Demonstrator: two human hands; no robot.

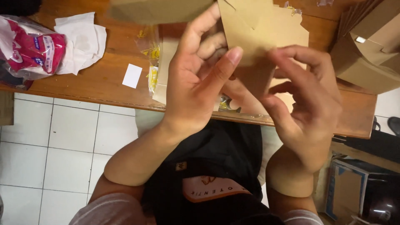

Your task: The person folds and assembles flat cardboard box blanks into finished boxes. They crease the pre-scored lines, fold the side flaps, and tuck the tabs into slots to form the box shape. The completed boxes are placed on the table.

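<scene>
Both hands hold a flat brown cardboard box blank [254, 29] above the near edge of a wooden table [100, 79]. My left hand [196, 79] grips its left side, the thumb pressed on the front face and the fingers behind. My right hand [306, 108] curls around the lower right part, fingers bent over a flap. The blank's upper part runs out of the top of the frame, blurred. More brown card [160, 89] lies flat on the table under the hands.
A pink-and-white plastic packet [29, 48] and crumpled white tissue [81, 39] lie at the table's left. A small white card [132, 76] and a clear bag with yellow print [152, 54] sit mid-table. Folded brown boxes [366, 58] are stacked at right. White floor tiles [62, 146] lie below.
</scene>
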